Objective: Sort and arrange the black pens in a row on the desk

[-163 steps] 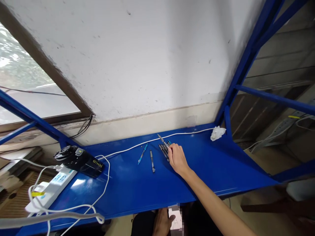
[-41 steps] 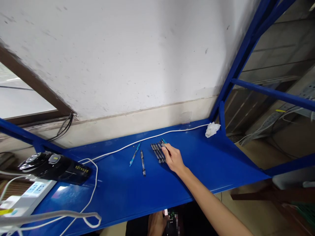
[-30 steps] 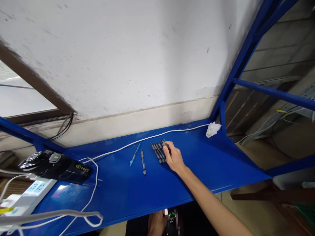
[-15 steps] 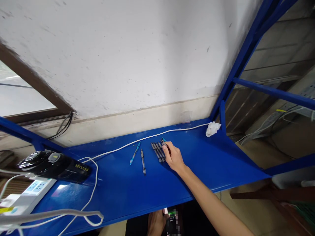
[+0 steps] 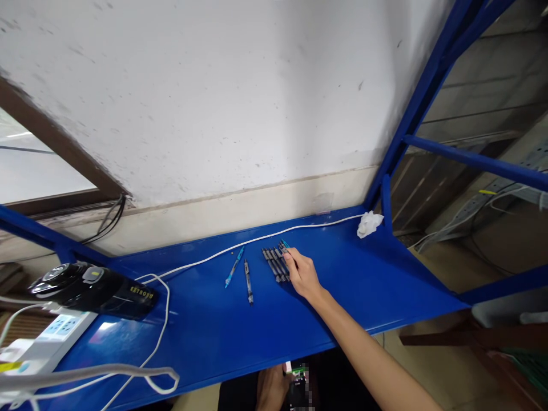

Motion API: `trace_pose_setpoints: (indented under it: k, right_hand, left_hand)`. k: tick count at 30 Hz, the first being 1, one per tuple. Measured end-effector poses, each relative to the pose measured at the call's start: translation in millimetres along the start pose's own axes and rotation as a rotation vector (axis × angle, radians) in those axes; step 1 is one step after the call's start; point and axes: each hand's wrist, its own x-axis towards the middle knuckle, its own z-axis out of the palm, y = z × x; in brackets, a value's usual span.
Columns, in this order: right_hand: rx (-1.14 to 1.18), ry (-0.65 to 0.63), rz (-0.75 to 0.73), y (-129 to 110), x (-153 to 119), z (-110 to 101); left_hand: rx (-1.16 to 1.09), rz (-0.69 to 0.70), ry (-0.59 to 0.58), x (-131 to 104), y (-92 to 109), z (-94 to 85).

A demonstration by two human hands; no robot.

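Your right hand (image 5: 303, 274) rests at the right edge of the pen row (image 5: 276, 264) on the shelf (image 5: 385, 285), fingertips pinching the outermost pen. Step looks like lining pens up. Two loose pens (image 5: 242, 274) lie just left, apart from the row. Left hand (image 5: 269, 388) is low, gripping a phone (image 5: 297, 388). No containers in sight.

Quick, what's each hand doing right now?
Right hand: fingertips on the pens on the shelf; whether it holds one cannot be told.
Left hand: low by the shelf's edge, closed on a small device.
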Motion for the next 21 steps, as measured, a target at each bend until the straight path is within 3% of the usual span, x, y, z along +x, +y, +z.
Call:
trace_pose_setpoints:
  k: [21]
  right_hand:
    - [-0.067, 0.011, -0.001, -1.7, 3.1, 1.6]
  left_hand:
    - [-0.019, -0.029, -0.021, -1.2, -0.5, -5.0]
